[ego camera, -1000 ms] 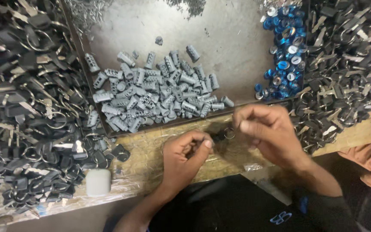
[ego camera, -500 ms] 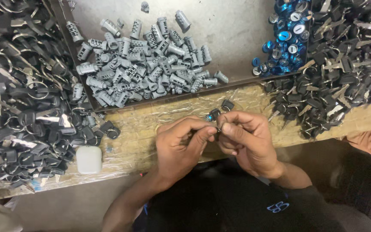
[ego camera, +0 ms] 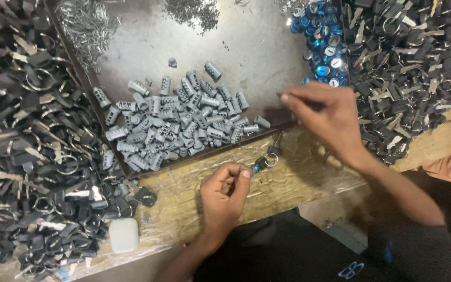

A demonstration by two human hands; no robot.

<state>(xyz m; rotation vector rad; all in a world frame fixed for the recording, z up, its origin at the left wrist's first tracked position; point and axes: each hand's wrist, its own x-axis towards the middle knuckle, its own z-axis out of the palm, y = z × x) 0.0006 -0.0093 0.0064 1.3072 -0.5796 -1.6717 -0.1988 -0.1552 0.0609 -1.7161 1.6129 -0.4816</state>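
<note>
The left hand (ego camera: 224,194) has its fingers pinched together on a small key-and-ring assembly (ego camera: 265,161) just above the desk (ego camera: 194,203). The right hand (ego camera: 325,117) reaches over the metal tray (ego camera: 257,47), fingers closed, perhaps on a tiny part; the blur hides it. A large heap of grey lock cylinders (ego camera: 178,122) remains, with blue caps (ego camera: 322,44) and black keys (ego camera: 32,156) piled around, so much work seems left.

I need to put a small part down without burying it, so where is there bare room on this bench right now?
Bare wooden bench edge between the white case and the left hand. Bare metal tray floor above the grey cylinders. Crowded: key piles left and right, blue caps beyond the right hand.
</note>
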